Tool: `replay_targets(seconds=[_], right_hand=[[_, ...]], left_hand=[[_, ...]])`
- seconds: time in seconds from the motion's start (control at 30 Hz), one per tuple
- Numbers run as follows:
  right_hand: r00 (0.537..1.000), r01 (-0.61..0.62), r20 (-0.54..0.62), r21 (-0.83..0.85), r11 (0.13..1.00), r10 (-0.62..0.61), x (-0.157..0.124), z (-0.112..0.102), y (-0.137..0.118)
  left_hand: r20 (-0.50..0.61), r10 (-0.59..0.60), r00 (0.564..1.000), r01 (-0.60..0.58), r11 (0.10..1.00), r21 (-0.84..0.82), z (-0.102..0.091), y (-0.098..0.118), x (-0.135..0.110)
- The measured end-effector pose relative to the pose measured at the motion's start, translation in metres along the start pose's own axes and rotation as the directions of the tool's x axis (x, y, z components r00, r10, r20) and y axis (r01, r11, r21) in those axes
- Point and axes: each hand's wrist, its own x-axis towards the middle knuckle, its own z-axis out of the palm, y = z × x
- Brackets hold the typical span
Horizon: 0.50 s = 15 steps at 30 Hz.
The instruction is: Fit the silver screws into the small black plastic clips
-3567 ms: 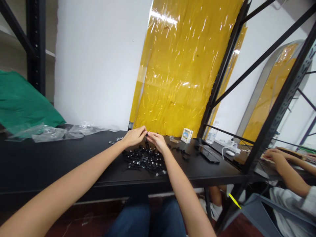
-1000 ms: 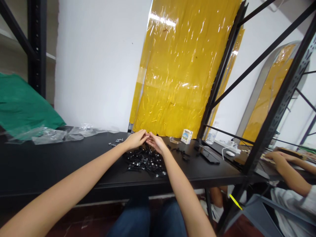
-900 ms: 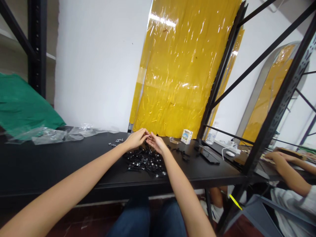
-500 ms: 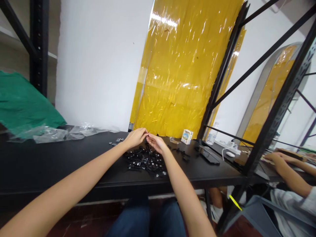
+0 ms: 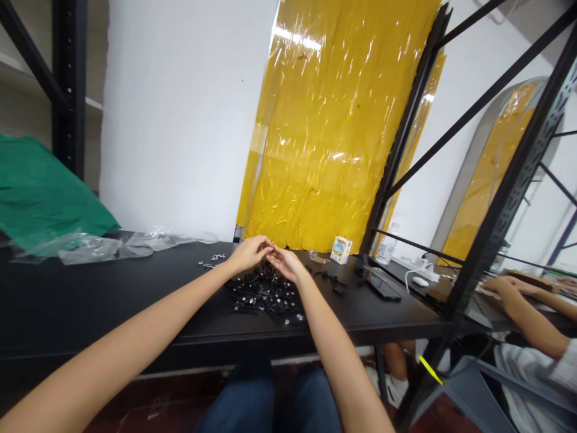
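Note:
My left hand (image 5: 249, 252) and my right hand (image 5: 285, 263) meet fingertip to fingertip above a heap of small black parts (image 5: 264, 297). The heap has round, shiny silvery bits scattered through it. Both hands have their fingers pinched together; whatever lies between them is too small or too hidden to make out. Left of the heap sits a little group of small silvery metal pieces (image 5: 211, 261). A few more black parts (image 5: 333, 281) lie apart, to the right of my right hand.
Behind the right side stand a small printed box (image 5: 341, 249) and a clear bottle (image 5: 387, 243). A dark phone (image 5: 382, 284) lies near a white power strip (image 5: 417, 268). Crumpled clear plastic (image 5: 94, 248) and green cloth (image 5: 45, 186) occupy the left. A co-worker's arm (image 5: 527, 307) shows beyond the black rack post (image 5: 500, 210).
My hands stay together over the heap, with only a slight shift of the fingers. The rest of the scene looks the same apart from a small camera movement.

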Motion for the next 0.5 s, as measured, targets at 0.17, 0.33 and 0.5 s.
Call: replay_targets(seconds=[0.17,0.33,0.5], right_hand=[[0.998,0.061,0.001,-0.059,0.996,-0.061,0.000,-0.002,0.000],[0.995,0.101,0.001,-0.085,0.991,-0.102,0.004,-0.005,0.001],[0.992,0.126,-0.002,-0.116,0.985,-0.127,0.005,-0.006,0.003]], left_hand=[[0.006,-0.011,1.000,0.011,0.999,0.032,-0.001,-0.004,0.000],[0.016,-0.033,0.999,0.034,0.999,-0.030,0.003,-0.008,-0.001],[0.148,-0.178,0.973,0.220,0.910,-0.351,0.010,-0.007,-0.001]])
